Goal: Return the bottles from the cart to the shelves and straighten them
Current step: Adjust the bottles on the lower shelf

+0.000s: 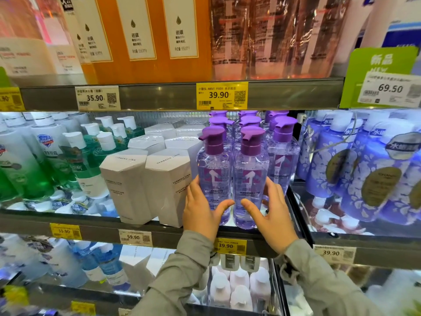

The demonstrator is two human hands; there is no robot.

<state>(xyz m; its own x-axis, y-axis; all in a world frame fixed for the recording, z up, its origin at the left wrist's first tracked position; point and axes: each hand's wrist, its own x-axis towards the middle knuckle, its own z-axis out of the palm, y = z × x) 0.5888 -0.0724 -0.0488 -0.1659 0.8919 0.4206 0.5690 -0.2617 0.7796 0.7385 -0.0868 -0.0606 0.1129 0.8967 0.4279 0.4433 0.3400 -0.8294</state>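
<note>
Two clear purple pump bottles stand upright side by side at the front edge of the middle shelf (pixel 136 226). My left hand (pixel 200 210) wraps around the lower part of the left bottle (pixel 213 169), thumb across its front. My right hand (pixel 271 213) holds the right bottle (pixel 249 176) the same way from the right side. Behind them stand several more purple-capped bottles in rows, one (pixel 283 151) further right. No cart is in view.
White hexagonal boxes (pixel 127 179) stand just left of my left hand, green pump bottles (pixel 52 156) further left. Blue floral bottles (pixel 355 169) fill the bay on the right behind a divider. Orange and pink bottles sit on the shelf above, white bottles below.
</note>
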